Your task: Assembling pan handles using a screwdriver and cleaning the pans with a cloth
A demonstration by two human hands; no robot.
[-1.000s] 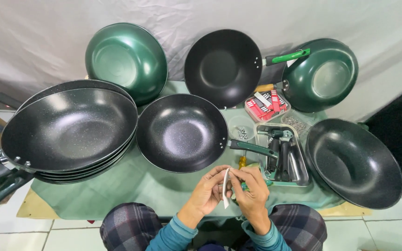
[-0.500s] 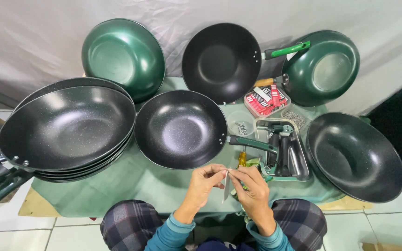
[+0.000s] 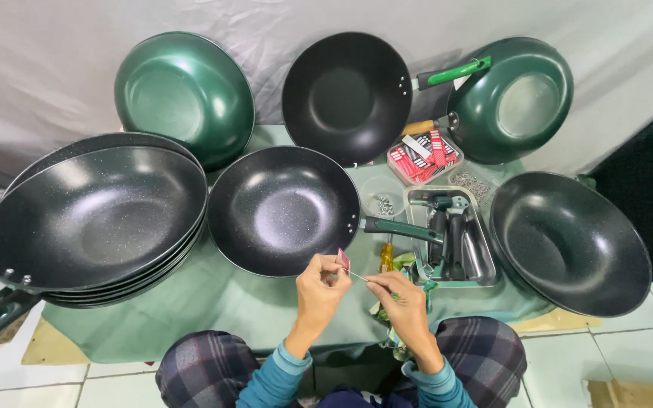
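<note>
My left hand (image 3: 322, 286) pinches a small red and white tag (image 3: 344, 259) at the near rim of the black speckled wok (image 3: 281, 208) with a green handle. My right hand (image 3: 404, 300) is close beside it, fingertips pinched on a thin pale string or strip (image 3: 359, 277) that runs to the tag. Both hands hover over the green cloth (image 3: 213, 310), just above my lap in plaid trousers.
A stack of black woks (image 3: 92, 219) lies at the left and a single black wok (image 3: 568, 242) at the right. Three woks lean on the white backdrop. A metal tray (image 3: 447, 234) holds black handles; beside it are a box of red tags (image 3: 423, 157), screws and a yellow-handled screwdriver (image 3: 387, 257).
My hands have drawn a little apart and the red tag has come up in my left fingers. The white strip held upright between them earlier now stretches between the hands.
</note>
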